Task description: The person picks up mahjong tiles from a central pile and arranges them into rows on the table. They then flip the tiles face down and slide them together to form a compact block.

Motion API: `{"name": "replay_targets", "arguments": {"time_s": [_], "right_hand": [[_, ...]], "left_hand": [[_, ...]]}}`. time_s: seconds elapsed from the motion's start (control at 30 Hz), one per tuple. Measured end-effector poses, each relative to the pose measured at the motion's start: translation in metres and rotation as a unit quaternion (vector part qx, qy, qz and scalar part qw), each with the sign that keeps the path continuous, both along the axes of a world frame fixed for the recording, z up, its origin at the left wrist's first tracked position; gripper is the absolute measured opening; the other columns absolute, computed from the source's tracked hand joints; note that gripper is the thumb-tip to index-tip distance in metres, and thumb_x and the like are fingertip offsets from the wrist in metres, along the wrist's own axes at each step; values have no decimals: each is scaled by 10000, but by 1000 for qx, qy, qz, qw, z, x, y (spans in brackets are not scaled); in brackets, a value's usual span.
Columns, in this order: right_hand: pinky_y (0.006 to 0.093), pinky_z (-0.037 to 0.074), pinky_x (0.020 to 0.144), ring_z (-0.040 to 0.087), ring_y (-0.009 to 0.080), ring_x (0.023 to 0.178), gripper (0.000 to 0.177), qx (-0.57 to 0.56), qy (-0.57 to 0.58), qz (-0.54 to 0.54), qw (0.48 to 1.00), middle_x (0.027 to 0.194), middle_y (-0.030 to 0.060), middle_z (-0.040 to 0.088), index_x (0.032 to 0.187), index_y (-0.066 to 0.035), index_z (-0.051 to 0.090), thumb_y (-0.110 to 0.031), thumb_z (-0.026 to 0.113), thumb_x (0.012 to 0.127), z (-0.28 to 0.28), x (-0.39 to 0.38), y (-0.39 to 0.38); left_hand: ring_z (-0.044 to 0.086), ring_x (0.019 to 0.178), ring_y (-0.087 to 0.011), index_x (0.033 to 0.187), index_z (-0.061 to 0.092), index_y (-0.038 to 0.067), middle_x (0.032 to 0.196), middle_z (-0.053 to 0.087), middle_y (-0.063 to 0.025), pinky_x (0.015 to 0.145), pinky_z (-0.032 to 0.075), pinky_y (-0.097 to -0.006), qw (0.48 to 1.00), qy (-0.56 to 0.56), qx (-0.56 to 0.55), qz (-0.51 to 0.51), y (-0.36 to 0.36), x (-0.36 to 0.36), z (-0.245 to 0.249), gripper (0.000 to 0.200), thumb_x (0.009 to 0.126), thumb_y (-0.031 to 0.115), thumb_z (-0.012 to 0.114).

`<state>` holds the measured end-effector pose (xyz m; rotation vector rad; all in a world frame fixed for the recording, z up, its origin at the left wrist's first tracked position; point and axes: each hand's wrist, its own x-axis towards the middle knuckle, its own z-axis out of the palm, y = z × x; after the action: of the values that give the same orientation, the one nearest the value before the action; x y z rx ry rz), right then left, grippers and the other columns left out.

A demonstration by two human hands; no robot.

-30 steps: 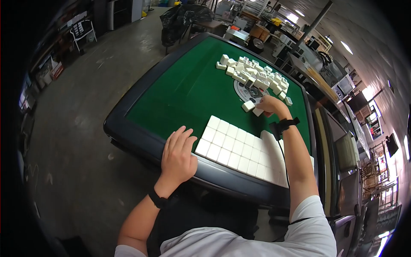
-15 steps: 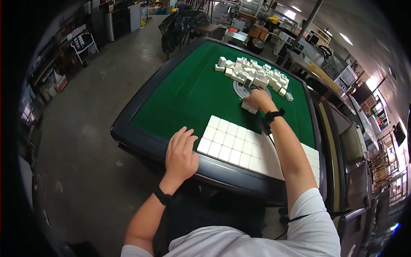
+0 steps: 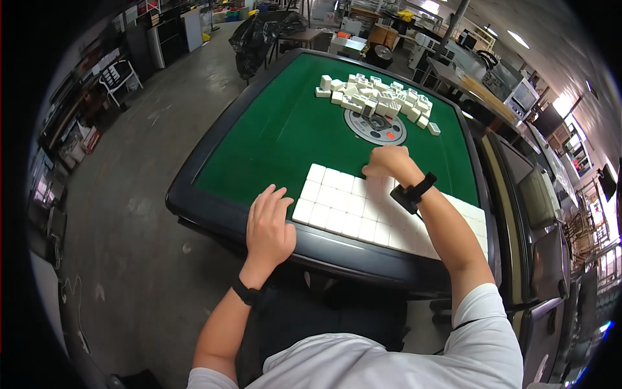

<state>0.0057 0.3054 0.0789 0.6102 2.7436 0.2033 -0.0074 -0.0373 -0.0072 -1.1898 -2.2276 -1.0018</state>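
A block of white mahjong tiles (image 3: 332, 199), backs up in neat rows, lies along the near side of the green-topped table (image 3: 256, 149). My right hand (image 3: 389, 162) is curled down at the far edge of this block, closed round mahjong tiles mostly hidden under the fingers. My left hand (image 3: 271, 223) rests open on the dark table rim, just left of the block's corner, and holds nothing. A loose heap of mahjong tiles (image 3: 382, 97) lies toward the far side, some faces showing. My right forearm covers part of the block.
A round centre panel (image 3: 376, 128) with a red light is set in the cloth. The raised black rim (image 3: 214, 139) borders the table. Stacked furniture (image 3: 512, 175) stands close on the right. Behind the table is a black plastic-covered item (image 3: 259, 39). A white chair (image 3: 120, 78) stands far left.
My right hand has drawn back from the centre panel to the block's far edge, bringing mahjong tiles with it. The left hand stays at the rim. The view has shifted slightly.
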Motion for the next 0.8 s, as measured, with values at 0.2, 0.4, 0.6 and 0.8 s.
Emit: {"name": "replay_targets", "arguments": {"time_s": [0.2,0.4,0.6,0.8], "right_hand": [[474,568,781,757,386,903,456,-23,16,1,1000,970,169,806,1019,-60,848,-430,654,837,2,11,8],[469,589,887,759,405,1003,495,-84,-20,-20,996,1058,205,811,1037,-42,842,-476,637,916,16,-16,46],[521,608,947,746,464,1077,429,-26,360,-69,930,1135,285,775,1156,27,741,-340,714,935,-33,-84,162],[543,602,996,697,503,1202,727,-26,384,-146,912,1335,323,649,1354,27,581,-452,833,868,-46,-120,191]], "left_hand": [[561,1394,-469,1177,694,-54,1359,682,-243,1181,432,-566,1000,4,-2,6,1,2,3,453,768,2,508],[581,1365,-467,1187,690,-56,1333,695,-235,1170,441,-564,1000,-1,-17,0,4,3,4,463,764,5,512],[588,1351,-462,1184,692,-51,1322,699,-228,1158,448,-558,1000,-8,-20,2,3,1,6,468,755,7,514],[594,1336,-467,1166,700,-53,1304,706,-230,1147,455,-558,999,-32,-12,7,3,-2,5,467,749,22,504]]}}
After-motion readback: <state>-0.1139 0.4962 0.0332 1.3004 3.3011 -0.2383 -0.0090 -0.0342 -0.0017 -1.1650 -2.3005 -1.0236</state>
